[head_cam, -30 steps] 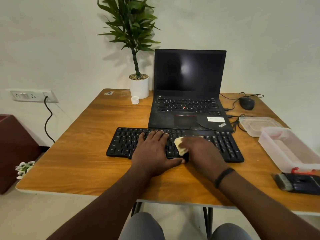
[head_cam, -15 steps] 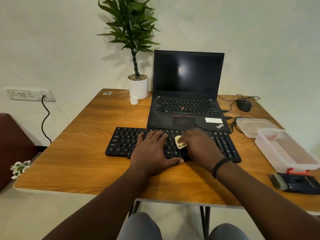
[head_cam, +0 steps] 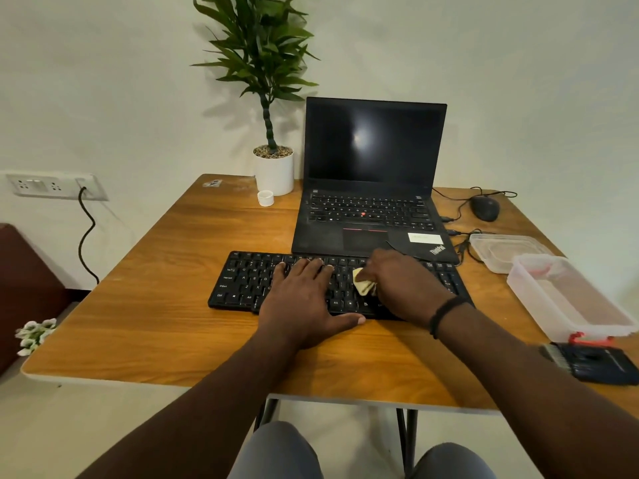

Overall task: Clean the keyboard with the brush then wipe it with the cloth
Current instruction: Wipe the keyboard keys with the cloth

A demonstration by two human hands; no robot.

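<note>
The keyboard (head_cam: 340, 285) lies flat near the middle of the tabletop (head_cam: 145, 305), its far edge touching the front lip of the open laptop (head_cam: 371, 188). The left hand (head_cam: 304, 299) rests palm-down on the keys left of centre, fingers straight and spread, thumb lying on the tabletop just beside the keyboard's near edge; this grip is apart and serves to steady the keyboard. The right hand (head_cam: 401, 285) lies on the keys right of centre, its grip clamped on a small folded pale cloth (head_cam: 363, 285), which touches the keys between the two hands. The brush (head_cam: 594, 363) lies untouched by the right edge of the tabletop, just beside a clear plastic box (head_cam: 567, 299). Judged from this layout, the brushing step is complete and the wiping step is in progress.

Hazards from this position:
- The cloth is bunched small, so each stroke likely covers few keys; rows at the far left and far right may be missed.
- Heavy downward pressure may catch a keycap edge and lift it.
- If the left hand lifts, the keyboard may slide into the laptop or rotate on the smooth tabletop.
- A thin cable (head_cam: 401, 245) crosses the laptop's palm rest close to the right hand; a far-edge stroke may snag it.
</note>
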